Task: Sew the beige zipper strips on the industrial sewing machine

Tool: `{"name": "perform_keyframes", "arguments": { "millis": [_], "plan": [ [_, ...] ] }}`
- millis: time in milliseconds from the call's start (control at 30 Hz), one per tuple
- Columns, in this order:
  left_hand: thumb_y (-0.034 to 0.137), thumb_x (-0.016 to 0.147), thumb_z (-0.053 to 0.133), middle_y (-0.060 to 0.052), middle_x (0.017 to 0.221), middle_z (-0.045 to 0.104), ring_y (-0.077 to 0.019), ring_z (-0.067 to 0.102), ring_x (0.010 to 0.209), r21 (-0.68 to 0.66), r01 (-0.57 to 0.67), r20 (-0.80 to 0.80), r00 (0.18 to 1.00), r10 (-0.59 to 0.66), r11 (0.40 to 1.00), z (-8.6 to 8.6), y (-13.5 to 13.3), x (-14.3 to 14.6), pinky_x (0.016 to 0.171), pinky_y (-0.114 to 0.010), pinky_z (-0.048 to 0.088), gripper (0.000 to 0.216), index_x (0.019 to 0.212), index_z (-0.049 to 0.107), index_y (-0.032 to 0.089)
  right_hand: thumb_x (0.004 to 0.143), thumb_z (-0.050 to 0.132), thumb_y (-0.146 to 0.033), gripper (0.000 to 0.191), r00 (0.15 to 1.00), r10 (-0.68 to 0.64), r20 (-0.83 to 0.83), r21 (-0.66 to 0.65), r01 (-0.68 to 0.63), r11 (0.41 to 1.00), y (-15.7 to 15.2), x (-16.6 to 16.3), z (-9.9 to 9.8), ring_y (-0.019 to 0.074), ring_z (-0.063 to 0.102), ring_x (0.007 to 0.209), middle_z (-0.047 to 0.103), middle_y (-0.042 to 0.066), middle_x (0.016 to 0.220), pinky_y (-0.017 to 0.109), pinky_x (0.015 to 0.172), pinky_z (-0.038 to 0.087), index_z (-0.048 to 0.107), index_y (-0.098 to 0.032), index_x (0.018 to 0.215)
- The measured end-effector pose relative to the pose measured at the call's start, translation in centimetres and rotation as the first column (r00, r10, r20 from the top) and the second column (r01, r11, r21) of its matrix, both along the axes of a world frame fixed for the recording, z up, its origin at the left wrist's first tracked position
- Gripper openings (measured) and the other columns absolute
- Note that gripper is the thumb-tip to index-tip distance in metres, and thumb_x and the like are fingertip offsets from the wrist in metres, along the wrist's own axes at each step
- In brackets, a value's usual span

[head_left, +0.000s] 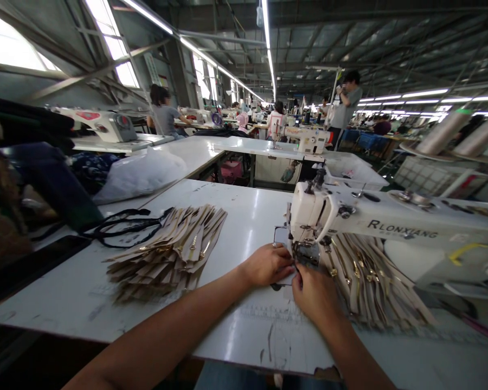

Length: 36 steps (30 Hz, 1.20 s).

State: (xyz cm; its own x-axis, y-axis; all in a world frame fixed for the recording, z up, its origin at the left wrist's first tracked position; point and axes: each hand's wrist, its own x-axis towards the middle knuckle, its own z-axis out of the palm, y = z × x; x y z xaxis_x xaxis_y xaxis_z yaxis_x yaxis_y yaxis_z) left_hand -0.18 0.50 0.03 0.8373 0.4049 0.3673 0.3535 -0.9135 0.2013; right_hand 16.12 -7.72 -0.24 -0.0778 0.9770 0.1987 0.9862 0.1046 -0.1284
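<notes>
Both hands meet at the needle area of a white sewing machine (309, 214). My left hand (270, 264) is closed, fingers curled down by the presser foot. Close against it, my right hand (315, 292) pinches at the front edge of the needle plate. Whatever lies between the fingertips is small and mostly hidden. Left of my left arm lies a thick bundle of beige zippers (166, 260) with gold-coloured pulls. More beige zippers (361, 276) spread under the machine's arm, right of my right hand.
Black cords (117, 227) lie beside the left bundle, near a white plastic bag (144, 170). A dark flat object (36, 268) rests at the table's left edge. Thread cones (443, 132) stand at right. A white bin (353, 170) sits behind the machine. Several people work farther back.
</notes>
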Motion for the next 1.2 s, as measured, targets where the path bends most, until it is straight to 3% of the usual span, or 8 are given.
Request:
{"name": "perform_keyframes", "arguments": {
  "millis": [167,467,833,1100,1200],
  "plan": [
    [0.033,0.096,0.048,-0.009,0.105,0.066,-0.0227,0.059,0.100,-0.025,-0.078,-0.013,0.997,0.078,0.997,0.1,0.1,0.0,0.089,-0.033,0.048,0.028,0.107,0.068,0.017,0.090,0.042,-0.020,0.041,0.999,-0.005,0.048,-0.029,0.006,1.000,0.4,-0.1,0.1,0.0227,0.071,0.078,0.075,0.011,0.095,0.030,0.067,0.047,0.061,-0.016,0.126],
    [0.033,0.094,0.051,-0.010,0.115,0.065,-0.0237,0.057,0.105,-0.075,-0.088,0.003,0.996,0.089,0.993,0.0,1.3,-0.2,0.092,-0.034,0.048,0.030,0.115,0.065,0.017,0.091,0.040,-0.020,0.040,0.999,0.014,-0.029,-0.017,-0.014,1.000,-0.1,0.1,-0.3,0.0212,0.071,0.087,0.074,0.010,0.106,0.029,0.074,0.051,0.062,-0.018,0.124],
    [0.031,0.092,0.055,-0.011,0.129,0.060,-0.0248,0.049,0.127,-0.154,-0.111,0.038,0.992,0.118,0.982,-0.2,1.0,-0.4,0.110,-0.040,0.037,0.026,0.115,0.055,0.018,0.090,0.040,-0.014,0.040,0.989,0.059,-0.137,0.018,-0.057,0.998,-0.5,0.1,-1.1,0.0198,0.069,0.096,0.072,0.009,0.113,0.029,0.086,0.051,0.063,-0.017,0.123],
    [0.033,0.093,0.052,-0.012,0.135,0.056,-0.0254,0.047,0.131,-0.185,-0.171,-0.023,0.985,0.170,0.968,-0.2,0.4,-0.4,0.113,-0.045,0.033,0.041,0.131,0.044,0.019,0.089,0.039,-0.010,0.040,0.989,0.084,-0.124,0.059,-0.077,0.995,-0.6,-0.1,-1.8,0.0202,0.070,0.095,0.072,0.011,0.111,0.029,0.084,0.052,0.066,-0.017,0.117],
    [0.036,0.096,0.046,-0.015,0.141,0.051,-0.0274,0.040,0.137,-0.174,-0.266,-0.107,0.962,0.250,0.948,-0.4,0.7,-0.6,0.115,-0.050,0.029,0.050,0.140,0.035,0.016,0.089,0.040,-0.009,0.039,0.986,0.081,-0.147,0.057,-0.074,0.996,-0.4,-0.1,-1.9,0.0197,0.070,0.095,0.073,0.009,0.111,0.027,0.082,0.052,0.066,-0.018,0.116]
  ]
}}
